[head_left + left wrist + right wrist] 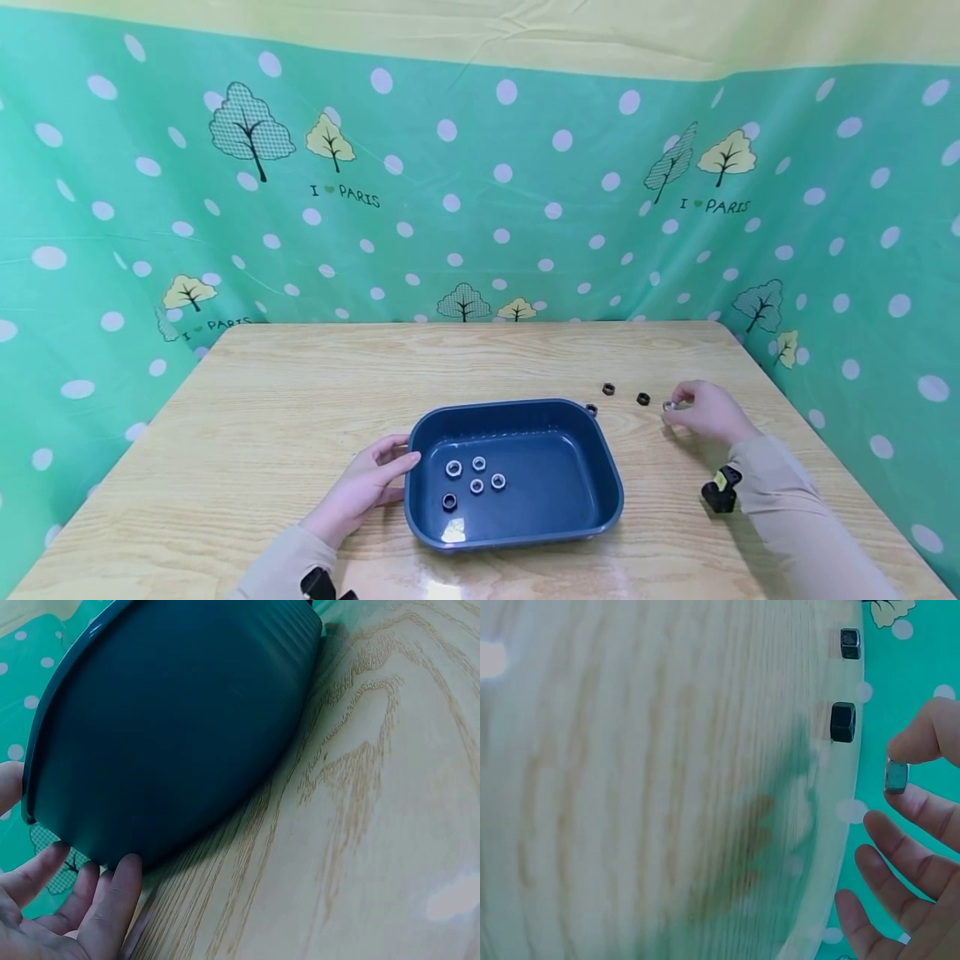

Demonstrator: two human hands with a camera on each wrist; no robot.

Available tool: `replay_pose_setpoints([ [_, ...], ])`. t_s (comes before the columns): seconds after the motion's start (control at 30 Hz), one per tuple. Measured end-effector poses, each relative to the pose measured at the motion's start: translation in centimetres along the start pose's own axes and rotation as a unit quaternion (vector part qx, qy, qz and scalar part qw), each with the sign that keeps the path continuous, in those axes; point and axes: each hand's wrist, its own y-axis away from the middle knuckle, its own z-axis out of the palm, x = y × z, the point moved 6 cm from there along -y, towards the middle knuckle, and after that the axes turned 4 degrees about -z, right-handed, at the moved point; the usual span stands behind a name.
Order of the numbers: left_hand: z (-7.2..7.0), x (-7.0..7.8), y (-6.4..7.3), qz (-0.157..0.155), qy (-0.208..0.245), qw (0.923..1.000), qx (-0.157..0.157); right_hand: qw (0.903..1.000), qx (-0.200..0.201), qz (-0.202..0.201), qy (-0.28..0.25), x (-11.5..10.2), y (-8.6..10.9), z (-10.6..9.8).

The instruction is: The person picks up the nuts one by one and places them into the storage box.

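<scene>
A dark blue plastic tray [525, 537] stands on the table. My left hand [371, 479] grips its left side, thumb over the rim and fingers against the outer wall; in the left wrist view the fingertips [129, 866] touch that wall. Between thumb and index finger my right hand [708, 412] pinches a silver hex nut [896, 777], above the table to the right of the tray. Several nuts lie inside the tray at its left: silver ones, such as the nut [453, 469], and a dark nut [449, 502].
Beyond the tray's back right corner lie dark nuts: one nut [608, 389], another nut [643, 399] nearer my right hand, and a third nut [592, 410] partly hidden by the rim. A green dotted curtain [480, 208] hangs behind and beside the wooden table [300, 375].
</scene>
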Motion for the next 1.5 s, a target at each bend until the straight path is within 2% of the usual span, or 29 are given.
replay_pose_setpoints([
  [0.33, 0.1, 0.0, 0.2, 0.005, 0.000, 1.0000, -0.005, 0.9999, 0.002, -0.010, 0.004, -0.4, -0.2, -0.3],
  [0.6, -0.1, -0.2, -0.1, 0.004, -0.002, 1.0000, 0.003, 0.9991, 0.018, -0.037, 0.010, -1.3, -0.4, -0.7],
  [0.83, 0.1, -0.2, 0.0, 0.011, 0.003, 0.9999, -0.004, 0.9970, 0.025, -0.072, 0.013, -2.2, -0.6, -1.2],
  [1.17, 0.1, -0.1, 0.2, 0.013, 0.005, 0.9999, -0.005, 0.9975, 0.025, -0.066, 0.004, -3.3, -0.6, -1.6],
  [1.5, 0.0, -0.2, 0.1, 0.015, 0.012, 0.9998, -0.003, 0.9963, 0.027, -0.081, 0.008, -4.8, -1.1, -2.3],
])
